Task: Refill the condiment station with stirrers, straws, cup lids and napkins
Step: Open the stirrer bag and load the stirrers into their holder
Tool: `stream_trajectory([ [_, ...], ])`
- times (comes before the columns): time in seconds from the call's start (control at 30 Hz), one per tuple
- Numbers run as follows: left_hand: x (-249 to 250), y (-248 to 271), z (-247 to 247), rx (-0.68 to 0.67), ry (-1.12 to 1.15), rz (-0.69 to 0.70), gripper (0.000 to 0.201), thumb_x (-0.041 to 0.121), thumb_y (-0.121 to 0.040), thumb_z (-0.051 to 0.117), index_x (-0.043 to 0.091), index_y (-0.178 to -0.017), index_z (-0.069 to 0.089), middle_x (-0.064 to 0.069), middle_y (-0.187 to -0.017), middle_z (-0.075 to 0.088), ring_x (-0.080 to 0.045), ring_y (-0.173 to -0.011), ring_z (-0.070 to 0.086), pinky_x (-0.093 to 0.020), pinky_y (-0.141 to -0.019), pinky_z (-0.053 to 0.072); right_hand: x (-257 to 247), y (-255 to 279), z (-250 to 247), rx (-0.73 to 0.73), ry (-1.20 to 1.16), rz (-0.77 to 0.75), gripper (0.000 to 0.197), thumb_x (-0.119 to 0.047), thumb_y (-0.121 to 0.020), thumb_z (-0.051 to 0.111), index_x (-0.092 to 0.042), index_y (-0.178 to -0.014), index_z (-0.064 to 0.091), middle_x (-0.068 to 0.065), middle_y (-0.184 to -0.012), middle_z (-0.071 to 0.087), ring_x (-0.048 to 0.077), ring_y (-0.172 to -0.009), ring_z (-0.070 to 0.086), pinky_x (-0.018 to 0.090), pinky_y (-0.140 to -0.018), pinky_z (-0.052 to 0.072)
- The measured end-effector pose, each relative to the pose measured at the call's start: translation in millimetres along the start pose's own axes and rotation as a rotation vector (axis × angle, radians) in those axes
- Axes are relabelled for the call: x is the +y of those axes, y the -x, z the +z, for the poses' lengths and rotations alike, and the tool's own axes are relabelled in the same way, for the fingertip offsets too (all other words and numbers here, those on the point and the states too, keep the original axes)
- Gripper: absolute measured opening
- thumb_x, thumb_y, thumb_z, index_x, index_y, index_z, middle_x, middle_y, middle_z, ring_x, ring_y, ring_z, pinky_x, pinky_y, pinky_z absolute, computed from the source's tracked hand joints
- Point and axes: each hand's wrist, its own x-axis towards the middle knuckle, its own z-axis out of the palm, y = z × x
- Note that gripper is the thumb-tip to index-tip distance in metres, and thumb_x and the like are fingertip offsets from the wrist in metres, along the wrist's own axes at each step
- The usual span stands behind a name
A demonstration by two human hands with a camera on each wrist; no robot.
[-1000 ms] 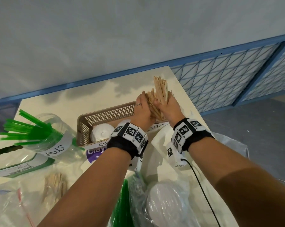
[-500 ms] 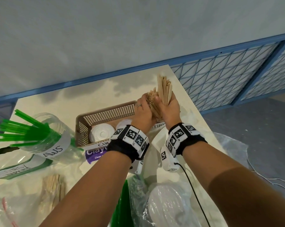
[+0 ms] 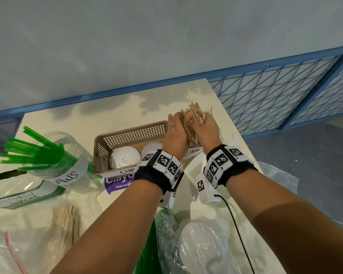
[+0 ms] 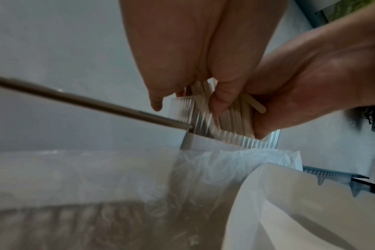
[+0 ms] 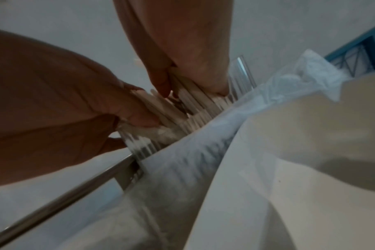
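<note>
A thick bundle of wooden stirrers (image 3: 194,117) stands upright at the table's far right, its tips fanned out. My left hand (image 3: 179,123) cups its left side and my right hand (image 3: 201,123) grips its right side. In the wrist views the lower ends of the stirrers (image 4: 206,94) go into a clear ribbed holder (image 4: 235,137), where my left hand (image 4: 188,96) wraps them. The right hand (image 5: 193,84) pinches them above the holder (image 5: 143,148). The holder itself is hidden by my wrists in the head view.
A brown mesh basket (image 3: 131,133) with white cup lids (image 3: 125,160) sits left of the hands. A jar of green straws (image 3: 48,155) and a tissue box (image 3: 12,194) stand farther left. Bags of stirrers (image 3: 64,224) and lids (image 3: 202,246) lie near me. The table edge (image 3: 235,125) is close on the right.
The bundle now sits lower between my hands and its tips are more splayed. Both hands stay at the same spot over the holder.
</note>
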Motion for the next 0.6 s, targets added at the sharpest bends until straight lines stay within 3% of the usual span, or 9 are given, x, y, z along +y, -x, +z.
stream_trajectory([
  [0.07, 4, -3, -1, -0.032, -0.006, -0.017, 0.057, -0.005, -0.089, 0.040, -0.003, -0.141, 0.018, -0.027, -0.144, 0.027, -0.040, -0.140, 0.021, -0.049, -0.113, 0.028, -2, -2, -2, -0.037, -0.038, 0.025, 0.022, -0.015, -0.086, 0.060, -0.008, -0.107, 0.058, 0.011, -0.105, 0.066, 0.027, -0.098, 0.062, 0.041, -0.091, 0.050],
  [0.17, 12, -10, -2, -0.052, 0.018, -0.034, 0.057, 0.005, -0.093, 0.043, 0.005, -0.143, 0.015, -0.022, -0.143, 0.034, -0.032, -0.129, 0.040, -0.045, -0.111, 0.031, -2, -4, -4, -0.048, -0.109, 0.044, 0.024, -0.015, -0.086, 0.060, -0.006, -0.108, 0.058, 0.014, -0.107, 0.066, 0.028, -0.100, 0.062, 0.045, -0.093, 0.049],
  [0.3, 25, -11, -5, -0.067, -0.063, -0.041, 0.059, 0.008, -0.095, 0.040, 0.003, -0.145, 0.009, -0.014, -0.148, 0.032, -0.024, -0.136, 0.033, -0.043, -0.118, 0.013, 0, -5, -5, -0.035, -0.149, 0.062, 0.027, -0.015, -0.084, 0.061, -0.006, -0.109, 0.059, 0.014, -0.105, 0.067, 0.029, -0.099, 0.063, 0.048, -0.093, 0.050],
  [0.4, 26, -13, -5, -0.041, -0.037, -0.023, 0.060, 0.005, -0.094, 0.041, 0.001, -0.145, 0.010, -0.017, -0.149, 0.028, -0.026, -0.138, 0.031, -0.041, -0.118, 0.017, -2, -4, -8, 0.033, -0.122, 0.007, 0.021, -0.012, -0.083, 0.063, -0.007, -0.104, 0.060, 0.012, -0.100, 0.068, 0.026, -0.093, 0.063, 0.041, -0.089, 0.051],
  [0.5, 28, -15, -4, -0.049, 0.027, -0.053, 0.062, 0.004, -0.092, 0.043, 0.003, -0.146, 0.011, -0.017, -0.148, 0.028, -0.026, -0.137, 0.032, -0.042, -0.116, 0.022, -4, -2, -9, 0.100, -0.146, -0.111, 0.013, -0.018, -0.084, 0.065, -0.013, -0.093, 0.058, 0.001, -0.084, 0.064, 0.017, -0.079, 0.059, 0.033, -0.078, 0.049],
  [0.6, 34, -16, -2, -0.089, 0.184, -0.102, 0.057, 0.023, -0.095, 0.040, 0.009, -0.145, 0.017, -0.016, -0.145, 0.034, -0.028, -0.131, 0.039, -0.043, -0.111, 0.033, -6, -5, -3, 0.162, -0.212, -0.151, 0.013, -0.020, -0.086, 0.064, -0.012, -0.087, 0.053, -0.005, -0.073, 0.057, 0.011, -0.071, 0.053, 0.024, -0.070, 0.046],
])
